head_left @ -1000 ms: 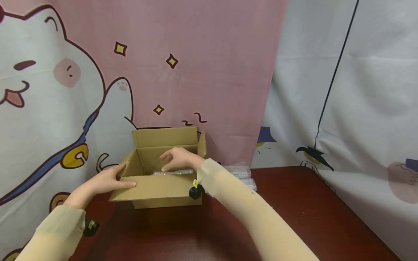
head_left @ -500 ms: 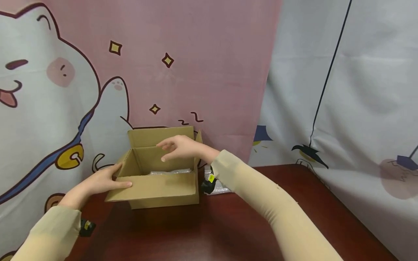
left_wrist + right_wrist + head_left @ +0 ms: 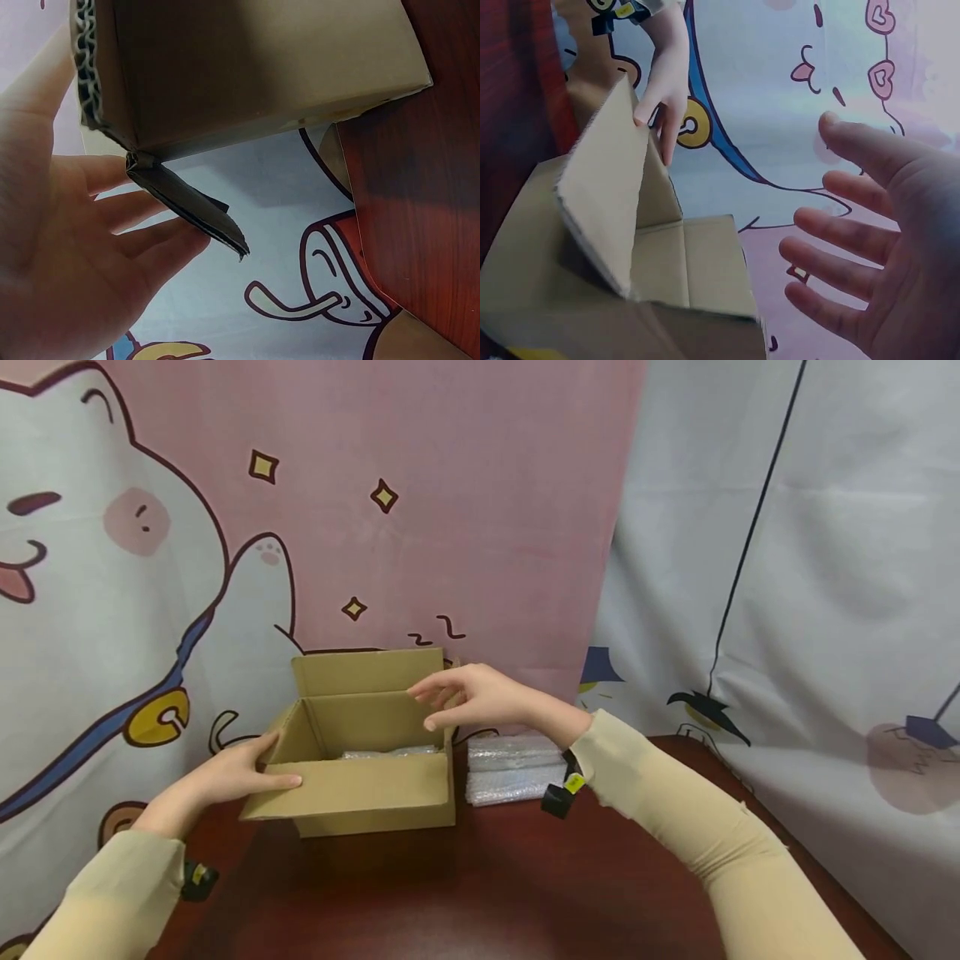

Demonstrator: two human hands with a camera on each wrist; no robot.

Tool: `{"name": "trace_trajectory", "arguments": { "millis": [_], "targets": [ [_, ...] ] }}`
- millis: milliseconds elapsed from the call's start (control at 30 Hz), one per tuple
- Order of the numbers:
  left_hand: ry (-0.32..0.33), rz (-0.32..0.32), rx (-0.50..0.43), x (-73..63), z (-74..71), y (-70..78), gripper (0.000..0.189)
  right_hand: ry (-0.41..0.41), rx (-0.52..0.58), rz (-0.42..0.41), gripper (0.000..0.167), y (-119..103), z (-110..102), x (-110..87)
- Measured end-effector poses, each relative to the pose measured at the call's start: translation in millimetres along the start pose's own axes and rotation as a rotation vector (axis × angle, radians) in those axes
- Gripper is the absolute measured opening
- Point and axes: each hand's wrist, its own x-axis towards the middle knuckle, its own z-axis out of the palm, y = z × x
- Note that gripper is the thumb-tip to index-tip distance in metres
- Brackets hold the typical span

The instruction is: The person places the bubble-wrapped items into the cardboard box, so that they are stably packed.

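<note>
An open cardboard box stands on the table with its flaps folded out. My left hand holds the box's front left corner, thumb on the front flap and fingers at the left flap. In the left wrist view those fingers lie against the side flap. Above the box's right side hovers my right hand, fingers loosely spread and holding nothing; the right wrist view shows its palm apart from the box. Clear bubble wrap shows inside the box, partly hidden by the front flap.
Several bubble-wrapped pieces lie just right of the box on the dark red table. A printed cloth with a cartoon cat hangs close behind, and a pale cloth hangs along the right.
My right hand has risen out of the box and moved right, leaving bubble wrap inside. The bubble-wrapped pieces beside the box now show more fully. My left hand keeps its hold.
</note>
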Motion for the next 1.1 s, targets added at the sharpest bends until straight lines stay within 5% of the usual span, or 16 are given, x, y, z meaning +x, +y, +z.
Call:
{"name": "trace_trajectory", "arguments": {
  "millis": [233,500,933,1100],
  "targets": [
    [0.009,0.006,-0.002,-1.4,0.2,-1.2,0.1,0.079,0.092,-0.035,0.04,10.7,-1.3,-42.7],
    [0.002,0.005,0.01,-1.8,2.4,0.3,0.102,0.134,0.127,0.042,0.034,39.0,10.7,-82.9],
    [0.002,0.007,0.024,-2.1,1.5,2.1,0.102,0.09,0.0,0.16,0.042,127.7,65.1,-109.7],
    [0.005,0.005,0.023,-1.1,2.7,1.2,0.102,0.149,-0.058,0.186,0.053,161.2,79.3,-115.2]
  ]
}}
